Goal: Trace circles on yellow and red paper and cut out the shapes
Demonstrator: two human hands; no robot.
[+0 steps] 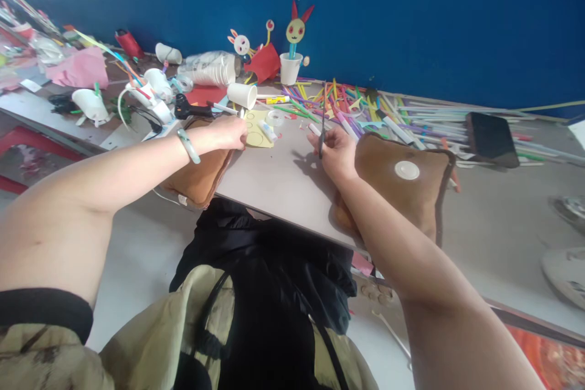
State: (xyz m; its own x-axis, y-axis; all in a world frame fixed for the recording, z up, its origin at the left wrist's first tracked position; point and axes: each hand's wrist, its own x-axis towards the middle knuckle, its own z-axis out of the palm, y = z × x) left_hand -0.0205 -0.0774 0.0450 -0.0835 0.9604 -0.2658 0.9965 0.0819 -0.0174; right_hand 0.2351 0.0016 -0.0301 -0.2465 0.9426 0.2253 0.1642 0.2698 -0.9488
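My left hand (232, 132), a bangle on its wrist, is closed at the left edge of a sheet of yellow paper (257, 141) with circles drawn on it. Its fingertips are partly hidden. A glue stick (267, 131) and a roll of clear tape (275, 117) lie on that sheet. My right hand (339, 151) is closed around a pair of scissors (323, 117), raised over the table with the blades pointing up and away from me. A brown cushion-like pad (402, 192) lies beneath my right forearm, and another brown pad (201, 177) beneath my left wrist.
Behind the hands, colourful pipe cleaners (356, 106) cover the table's back. A white cup with a rabbit-faced figure (289, 68), stacked paper cups (212, 70) and a black glue gun (189, 108) stand or lie at the back left. A phone (492, 139) lies right.
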